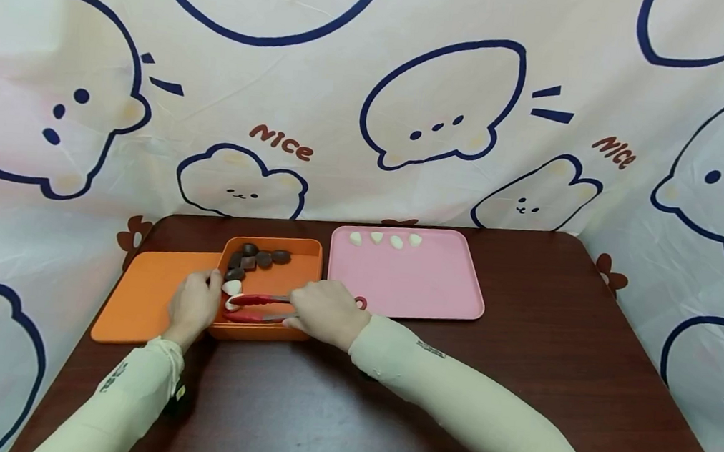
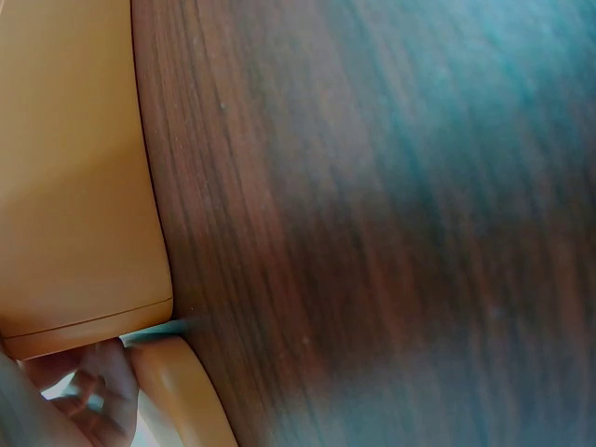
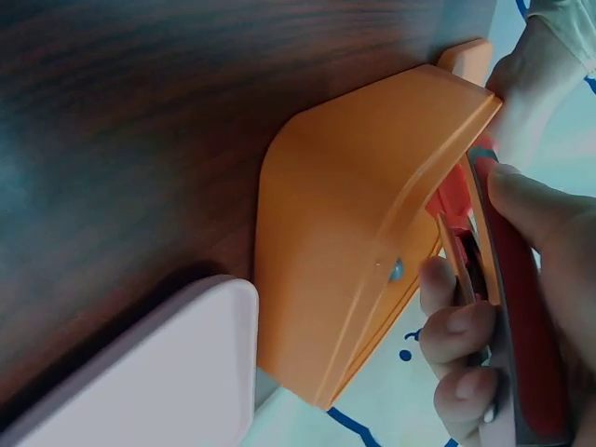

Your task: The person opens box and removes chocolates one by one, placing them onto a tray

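My right hand (image 1: 328,313) grips a pair of red-and-metal tongs (image 1: 257,317), also seen as tongs (image 3: 517,317) in the right wrist view. Their red tips are inside an orange box (image 1: 296,278), apart, beside a white piece (image 1: 230,303) near the front left corner; whether they touch it is unclear. Another white piece (image 1: 232,287) lies just behind. Several dark brown pieces (image 1: 264,260) sit toward the box's back left. My left hand (image 1: 195,303) holds the box's left wall; its fingers (image 2: 107,382) partly show in the left wrist view.
An orange lid (image 1: 152,294) lies flat left of the box, partly under the left hand. To the right, a pink tray (image 1: 415,281) carries several white pieces (image 1: 396,242) along its back edge. Everything stands on a dark wood table (image 1: 549,372) before a patterned cloth (image 1: 346,110).
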Demonstrator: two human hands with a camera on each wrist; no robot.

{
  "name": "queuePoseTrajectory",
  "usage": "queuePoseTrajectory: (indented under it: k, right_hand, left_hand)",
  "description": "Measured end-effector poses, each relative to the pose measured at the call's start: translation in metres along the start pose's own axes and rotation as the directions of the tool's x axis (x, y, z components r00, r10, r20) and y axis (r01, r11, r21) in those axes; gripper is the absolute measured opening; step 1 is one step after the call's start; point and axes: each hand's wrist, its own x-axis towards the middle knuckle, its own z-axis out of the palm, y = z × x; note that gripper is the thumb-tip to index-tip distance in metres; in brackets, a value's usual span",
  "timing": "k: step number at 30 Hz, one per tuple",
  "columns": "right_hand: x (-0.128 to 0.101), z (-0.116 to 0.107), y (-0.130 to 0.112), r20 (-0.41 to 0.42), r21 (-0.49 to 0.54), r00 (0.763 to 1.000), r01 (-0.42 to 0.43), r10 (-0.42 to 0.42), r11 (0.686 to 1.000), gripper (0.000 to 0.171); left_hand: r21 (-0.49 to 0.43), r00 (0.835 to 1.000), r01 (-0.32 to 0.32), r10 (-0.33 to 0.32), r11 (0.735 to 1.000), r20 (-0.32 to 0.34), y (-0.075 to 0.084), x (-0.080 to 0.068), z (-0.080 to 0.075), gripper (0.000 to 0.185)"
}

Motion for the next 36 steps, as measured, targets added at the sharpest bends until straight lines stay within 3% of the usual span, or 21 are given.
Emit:
queuePoseTrajectory:
  k: [5,12,24,29,33,36]
  right_hand:
    - [0.006,0.001,-0.003,-0.016,-0.117,0.999,0.029,-0.031,0.993,0.034]
    - [0.008,0.002,-0.003,-0.075,-0.281,0.994,0.056,-0.080,0.958,0.032]
    - [0.005,0.005,0.002,-0.102,-0.331,0.985,0.098,-0.139,0.939,0.032]
    - [0.001,0.002,0.007,-0.079,-0.265,0.990,0.092,-0.116,0.960,0.032]
    - [-0.001,-0.001,0.013,-0.016,-0.099,1.000,0.022,-0.024,0.995,0.032]
    - [-0.003,-0.004,0.018,0.027,0.030,0.998,-0.061,0.061,0.998,0.033]
  left_hand:
    - [0.000,1.000,-0.002,0.002,1.000,0.003,0.000,0.000,0.000,0.051]
    - [-0.003,1.000,-0.007,0.007,1.000,0.000,0.001,-0.001,-0.001,0.051]
    - [0.004,1.000,-0.005,0.005,1.000,0.009,0.001,-0.001,0.000,0.053]
    - [0.005,1.000,-0.007,0.007,1.000,0.004,0.001,-0.001,0.000,0.052]
    - [0.008,1.000,-0.005,0.005,1.000,0.006,0.002,-0.001,-0.001,0.052]
    - [0.007,1.000,-0.002,0.002,1.000,0.009,0.002,-0.002,-0.001,0.052]
